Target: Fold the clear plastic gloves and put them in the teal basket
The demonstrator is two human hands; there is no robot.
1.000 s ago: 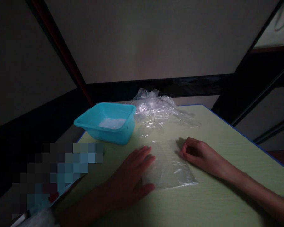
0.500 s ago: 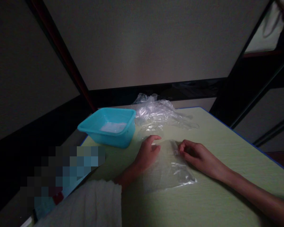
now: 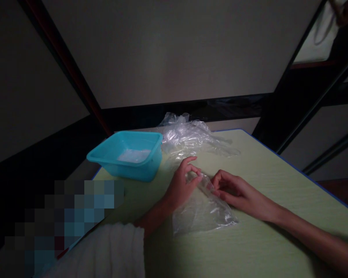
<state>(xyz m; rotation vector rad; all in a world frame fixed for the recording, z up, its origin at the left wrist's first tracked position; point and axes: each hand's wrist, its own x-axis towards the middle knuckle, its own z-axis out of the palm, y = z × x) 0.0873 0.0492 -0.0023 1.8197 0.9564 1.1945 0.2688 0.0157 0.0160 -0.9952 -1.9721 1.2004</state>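
Note:
A clear plastic bag (image 3: 203, 214) lies on the table in front of me, its far right edge raised a little between my hands. My left hand (image 3: 183, 184) pinches the far edge of the bag with thumb and a finger, another finger stretched out above. Close by on the right, my right hand (image 3: 233, 191) grips the bag's right edge between thumb and curled fingers. Part of the bag is hidden behind my left hand.
A turquoise plastic basin (image 3: 133, 170) with something whitish inside stands at the table's left edge. Beside it lies a crumpled heap of clear plastic bags (image 3: 191, 133). The pale green table (image 3: 266, 181) has a blue rim and stands near a wall panel (image 3: 174, 58).
My left hand's fingers have closed onto the bag's far edge. That edge has been lifted and creased between both hands. The view has shifted slightly.

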